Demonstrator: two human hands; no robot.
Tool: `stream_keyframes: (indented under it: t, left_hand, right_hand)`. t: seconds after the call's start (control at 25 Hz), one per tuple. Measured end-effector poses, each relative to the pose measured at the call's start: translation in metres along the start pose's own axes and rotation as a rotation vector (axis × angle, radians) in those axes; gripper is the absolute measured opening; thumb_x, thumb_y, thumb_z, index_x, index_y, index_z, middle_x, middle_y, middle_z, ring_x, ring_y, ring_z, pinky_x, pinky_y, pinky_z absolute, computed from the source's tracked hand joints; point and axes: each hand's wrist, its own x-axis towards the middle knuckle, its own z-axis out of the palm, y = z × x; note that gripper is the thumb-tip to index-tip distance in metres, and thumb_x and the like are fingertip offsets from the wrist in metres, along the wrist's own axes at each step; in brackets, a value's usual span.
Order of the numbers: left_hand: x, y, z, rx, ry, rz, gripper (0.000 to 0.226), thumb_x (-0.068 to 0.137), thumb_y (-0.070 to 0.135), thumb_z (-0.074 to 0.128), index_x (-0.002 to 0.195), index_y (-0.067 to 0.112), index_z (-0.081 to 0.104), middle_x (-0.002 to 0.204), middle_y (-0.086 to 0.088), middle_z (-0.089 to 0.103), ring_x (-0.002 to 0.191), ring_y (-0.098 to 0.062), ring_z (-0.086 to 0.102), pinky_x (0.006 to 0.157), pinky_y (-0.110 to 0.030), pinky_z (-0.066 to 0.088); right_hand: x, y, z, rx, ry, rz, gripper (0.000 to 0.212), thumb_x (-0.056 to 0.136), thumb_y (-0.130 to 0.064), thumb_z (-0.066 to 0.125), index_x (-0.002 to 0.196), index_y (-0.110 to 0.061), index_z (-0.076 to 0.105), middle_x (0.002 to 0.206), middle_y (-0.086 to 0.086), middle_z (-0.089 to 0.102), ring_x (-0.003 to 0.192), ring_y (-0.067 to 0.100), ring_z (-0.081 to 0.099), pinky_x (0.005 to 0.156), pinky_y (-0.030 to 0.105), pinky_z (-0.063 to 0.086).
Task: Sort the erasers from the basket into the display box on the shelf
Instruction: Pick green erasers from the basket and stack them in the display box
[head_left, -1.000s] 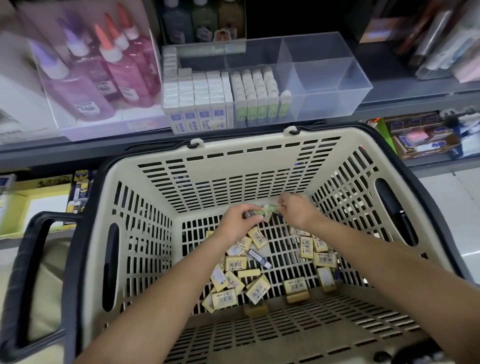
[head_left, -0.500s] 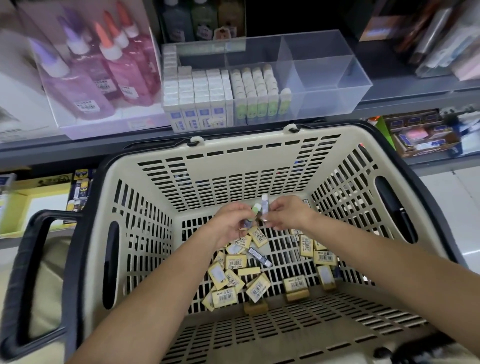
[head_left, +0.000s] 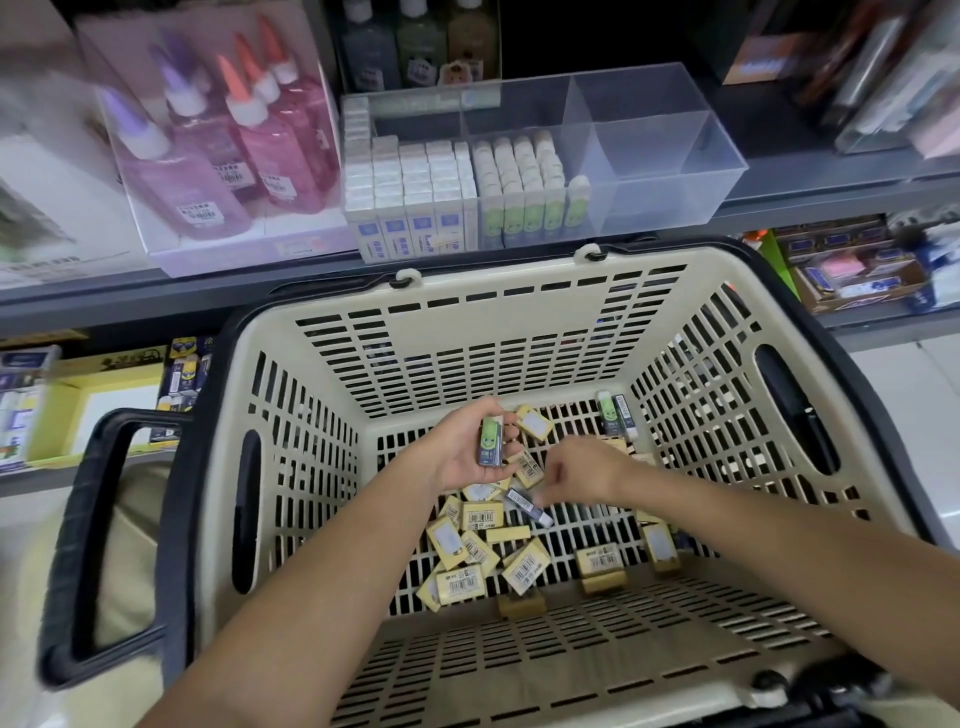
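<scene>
Cupped in the left hand (head_left: 470, 457), a green-sleeved eraser (head_left: 491, 443) lies in the upturned palm above the basket (head_left: 519, 332) floor. Right hand (head_left: 584, 470) fingers close on a dark-sleeved eraser (head_left: 527, 506); contact is blurred. Step in hand: gathering. Next: carry both to the display box (head_left: 649, 150), matching rows. Erasers beneath the hands are hidden.

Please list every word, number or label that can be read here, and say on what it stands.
None can be read.
Yellow erasers: barcode stickers, digits too small.
Green eraser in left hand: cartoon face, print blurred.
Glue bottles: labels blurred.
Display box erasers: print too small.
</scene>
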Motion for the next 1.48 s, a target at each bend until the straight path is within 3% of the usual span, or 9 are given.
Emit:
stream_keyframes:
  t: [0.2,0.44,0.64,0.8,0.96,1.04,1.2,1.36,1.48]
  left_hand:
    - [-0.001,-0.003,-0.01,-0.039,-0.044,-0.008,0.036,0.092,0.033,0.039,0.109,0.009,0.06,0.093,-0.007,0.066,0.084,-0.021,0.066,0.068,-0.036,0.054]
    - [0.003,-0.008,-0.008,0.053,-0.094,-0.004,0.03,0.084,0.032,0.063,0.105,0.011,0.063,0.105,-0.011,0.066,0.092,-0.023,0.066,0.08,-0.042,0.056]
    - [0.009,-0.016,0.004,0.048,-0.181,-0.01,0.046,0.072,0.04,0.073,0.109,0.016,0.06,0.089,-0.007,0.072,0.085,-0.022,0.069,0.073,-0.039,0.057]
    - [0.014,-0.019,0.004,0.024,-0.089,0.018,0.033,0.077,0.035,0.071,0.103,0.016,0.061,0.086,-0.007,0.072,0.071,-0.018,0.069,0.059,-0.03,0.055]
    - [0.013,-0.02,0.001,-0.032,-0.042,0.002,0.029,0.081,0.032,0.069,0.103,0.014,0.059,0.077,-0.005,0.072,0.068,-0.018,0.068,0.056,-0.029,0.055]
    - [0.011,-0.02,0.0,-0.056,-0.036,0.001,0.028,0.081,0.031,0.069,0.102,0.014,0.06,0.076,-0.005,0.073,0.067,-0.018,0.068,0.055,-0.028,0.055]
    - [0.008,-0.021,-0.001,-0.116,-0.037,0.013,0.027,0.08,0.028,0.071,0.1,0.013,0.059,0.08,-0.007,0.071,0.07,-0.02,0.068,0.058,-0.031,0.057]
    - [0.009,-0.019,0.008,-0.195,-0.003,0.091,0.033,0.078,0.02,0.073,0.106,0.011,0.057,0.097,-0.012,0.066,0.085,-0.025,0.067,0.073,-0.038,0.059]
    - [0.01,-0.017,0.019,-0.264,-0.007,0.162,0.039,0.076,0.022,0.074,0.11,0.01,0.059,0.104,-0.01,0.065,0.095,-0.022,0.063,0.071,-0.035,0.058]
  right_hand:
    - [-0.003,-0.013,0.017,-0.38,0.008,-0.082,0.02,0.087,-0.032,0.058,0.092,-0.013,0.061,0.085,0.002,0.06,0.079,0.019,0.059,0.06,0.028,0.048]
    - [-0.008,-0.01,-0.033,0.465,0.02,-0.094,0.009,0.083,-0.01,0.067,0.089,-0.011,0.061,0.074,-0.002,0.062,0.059,0.001,0.058,0.051,0.013,0.045]
    - [-0.002,-0.002,-0.046,0.68,0.13,0.016,0.032,0.083,-0.015,0.068,0.111,-0.01,0.055,0.086,0.009,0.069,0.068,0.011,0.063,0.062,0.023,0.051]
    - [-0.003,0.038,-0.055,0.153,0.395,0.32,0.035,0.088,-0.018,0.062,0.119,-0.008,0.048,0.092,0.009,0.062,0.08,0.021,0.062,0.071,0.033,0.052]
    - [0.007,0.044,-0.033,-0.101,0.395,0.328,0.048,0.088,-0.027,0.061,0.126,-0.006,0.041,0.106,0.01,0.057,0.089,0.024,0.059,0.066,0.031,0.047]
    - [0.012,0.043,-0.029,-0.084,0.429,0.311,0.045,0.089,-0.028,0.058,0.125,-0.007,0.041,0.109,0.011,0.056,0.093,0.026,0.059,0.068,0.032,0.046]
    - [0.016,0.042,-0.025,0.075,0.352,0.273,0.038,0.085,-0.026,0.062,0.116,-0.015,0.044,0.077,0.003,0.057,0.07,0.021,0.058,0.056,0.029,0.044]
    - [0.017,0.013,-0.03,0.367,0.383,0.082,0.031,0.073,-0.032,0.072,0.095,-0.02,0.054,0.068,-0.008,0.06,0.054,0.008,0.054,0.043,0.017,0.04]
    - [0.017,-0.011,-0.027,0.352,0.384,-0.055,0.023,0.071,-0.03,0.073,0.088,-0.018,0.062,0.074,-0.002,0.066,0.067,0.014,0.061,0.057,0.025,0.05]
